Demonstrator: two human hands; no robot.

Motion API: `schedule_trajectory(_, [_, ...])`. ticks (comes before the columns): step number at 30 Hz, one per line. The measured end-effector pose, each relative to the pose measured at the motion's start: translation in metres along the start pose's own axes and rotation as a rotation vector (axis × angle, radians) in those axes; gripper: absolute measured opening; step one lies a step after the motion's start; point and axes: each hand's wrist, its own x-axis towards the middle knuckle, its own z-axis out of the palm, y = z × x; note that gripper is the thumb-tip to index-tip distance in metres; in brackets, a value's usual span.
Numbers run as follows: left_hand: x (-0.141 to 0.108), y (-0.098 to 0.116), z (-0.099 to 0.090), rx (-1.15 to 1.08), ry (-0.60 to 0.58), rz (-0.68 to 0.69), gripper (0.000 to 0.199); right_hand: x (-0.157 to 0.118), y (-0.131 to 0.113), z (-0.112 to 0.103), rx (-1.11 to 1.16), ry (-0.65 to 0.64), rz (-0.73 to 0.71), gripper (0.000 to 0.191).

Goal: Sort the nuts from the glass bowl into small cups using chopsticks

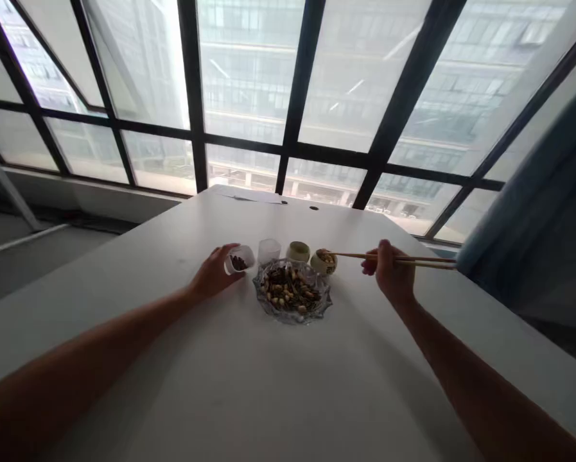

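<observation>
Windows (249,83) face two hands (214,272), four cups (298,253), one bowl (291,317).

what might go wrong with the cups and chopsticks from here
The left hand holds a clear cup; its dark pieces might spill if it tips. The right hand's chopsticks reach the rightmost cup: a piece might slip from their tips, or a nudge might push that cup against the glass bowl.

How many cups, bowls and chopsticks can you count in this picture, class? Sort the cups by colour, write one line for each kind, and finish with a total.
Clear cups: 2
Yellowish-green cups: 2
Glass bowl: 1
Chopsticks: 2
Total: 7
</observation>
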Motion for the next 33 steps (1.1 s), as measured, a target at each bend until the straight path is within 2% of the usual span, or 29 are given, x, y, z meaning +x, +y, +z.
schedule_trajectory(6, [-0.003, 0.000, -0.004, -0.029, -0.001, 0.012, 0.065, -0.004, -0.011, 0.002, 0.032, -0.042, -0.050, 0.062])
schedule_trajectory(8, [-0.002, 0.001, -0.005, -0.039, -0.009, 0.007, 0.065, -0.005, -0.019, 0.000, 0.041, -0.122, -0.069, 0.062])
schedule_trajectory(12, [-0.002, 0.002, -0.007, -0.056, -0.018, 0.007, 0.066, -0.012, -0.033, 0.001, -0.020, -0.368, -0.078, 0.061])
schedule_trajectory(17, [-0.002, 0.003, -0.008, -0.067, -0.017, -0.004, 0.066, -0.023, -0.035, 0.007, -0.043, -0.497, -0.077, 0.058])
schedule_trajectory(25, [-0.002, 0.004, -0.007, -0.064, -0.024, -0.021, 0.066, -0.028, -0.022, 0.011, -0.070, -0.633, -0.167, 0.046])
schedule_trajectory(33, [-0.001, 0.002, -0.005, -0.094, -0.027, -0.032, 0.066, -0.032, -0.020, 0.014, -0.033, -0.626, -0.150, 0.047])
